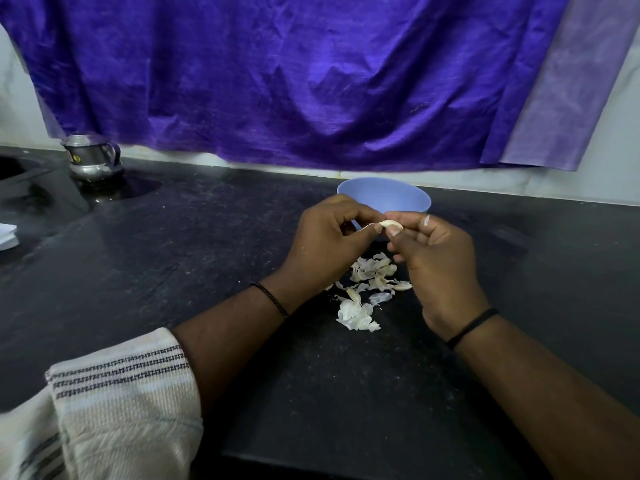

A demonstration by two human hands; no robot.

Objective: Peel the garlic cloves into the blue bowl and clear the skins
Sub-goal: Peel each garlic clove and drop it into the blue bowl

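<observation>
White object at far left edge, cut off, can't tell what it is. Steel jug with handle stands at back left of the black tabletop. Striped cream sleeve bottom left, rolled up on the left forearm. Left hand raised above tabletop, black bead band at wrist, fingers curled, thumb and forefinger pinching a thin strip of skin at the left end of the garlic clove. Clove sits between both hands, just in front of the blue bowl; bowl is at the back near the wall, inside hidden from this angle. Pile of loose garlic skins lies on tabletop below and between the hands. Right hand, black band at wrist, fingers curled, thumb and fingertips gripping the clove's right end. Purple cloth hangs across the wall behind.
</observation>
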